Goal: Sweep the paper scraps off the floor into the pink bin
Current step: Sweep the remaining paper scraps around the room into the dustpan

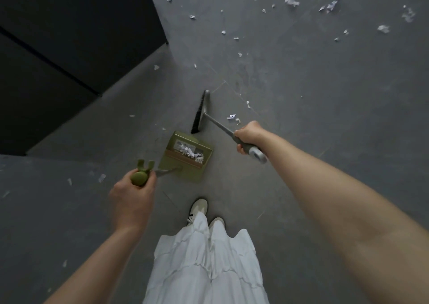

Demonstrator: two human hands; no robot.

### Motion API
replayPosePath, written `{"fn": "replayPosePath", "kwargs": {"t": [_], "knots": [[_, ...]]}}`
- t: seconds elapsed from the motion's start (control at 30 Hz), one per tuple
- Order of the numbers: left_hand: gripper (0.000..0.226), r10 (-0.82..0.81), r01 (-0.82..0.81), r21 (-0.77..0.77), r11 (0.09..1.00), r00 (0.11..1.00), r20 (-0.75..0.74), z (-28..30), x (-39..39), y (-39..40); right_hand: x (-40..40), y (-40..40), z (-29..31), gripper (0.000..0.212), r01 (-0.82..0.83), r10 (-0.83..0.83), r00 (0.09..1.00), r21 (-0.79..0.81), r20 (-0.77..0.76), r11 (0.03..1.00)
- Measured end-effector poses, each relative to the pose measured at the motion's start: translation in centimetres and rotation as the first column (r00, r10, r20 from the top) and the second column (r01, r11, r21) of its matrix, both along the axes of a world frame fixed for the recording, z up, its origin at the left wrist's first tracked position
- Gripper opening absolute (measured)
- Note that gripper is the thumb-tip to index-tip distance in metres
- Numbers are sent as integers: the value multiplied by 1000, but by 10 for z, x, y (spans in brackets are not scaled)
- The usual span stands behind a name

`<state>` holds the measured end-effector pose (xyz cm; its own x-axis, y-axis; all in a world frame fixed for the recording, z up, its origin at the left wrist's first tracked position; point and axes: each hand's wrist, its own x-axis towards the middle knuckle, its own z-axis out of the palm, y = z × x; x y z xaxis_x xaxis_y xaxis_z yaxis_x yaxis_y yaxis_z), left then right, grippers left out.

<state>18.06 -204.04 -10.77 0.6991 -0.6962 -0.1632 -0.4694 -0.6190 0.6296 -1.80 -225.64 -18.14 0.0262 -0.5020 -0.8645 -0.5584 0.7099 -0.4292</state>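
My left hand (132, 193) grips the olive-green top of the dustpan's long handle (140, 177). The green dustpan (185, 156) sits low over the grey floor and holds a heap of white paper scraps (190, 152). My right hand (249, 135) holds the grey handle of the broom (222, 127). Its black bristle head (200, 112) stands just beyond the dustpan's mouth. Several paper scraps (291, 1) lie scattered over the floor, mostly far right, with a few near the broom (231, 117). No pink bin is in view.
A dark cabinet or wall (69, 48) fills the upper left, its corner reaching toward the dustpan. My feet in pale shoes (199, 207) and white trousers stand just behind the dustpan. Small scraps (101, 178) lie left of my left hand.
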Motion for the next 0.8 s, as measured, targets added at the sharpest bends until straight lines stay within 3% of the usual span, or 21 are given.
{"fn": "replayPosePath", "kwargs": {"t": [0.3, 0.43, 0.6, 0.8], "knots": [[27, -69, 69, -25, 997, 998, -10, -6, -3, -32, -91, -28, 1, 5, 237, -237, 964, -18, -117, 971], [27, -121, 121, -14, 993, 993, 11, -4, -10, -59, -125, -34, 18, 8, 419, -416, 907, 61, -57, 906], [15, -220, 218, 34, 975, 975, 37, 0, -20, -102, -158, -58, 56, 15, 608, -636, 768, 230, 69, 760], [16, -341, 338, 65, 939, 940, 35, 4, -17, -156, -175, -102, 66, 20, 576, -575, 817, 16, -42, 817]]}}
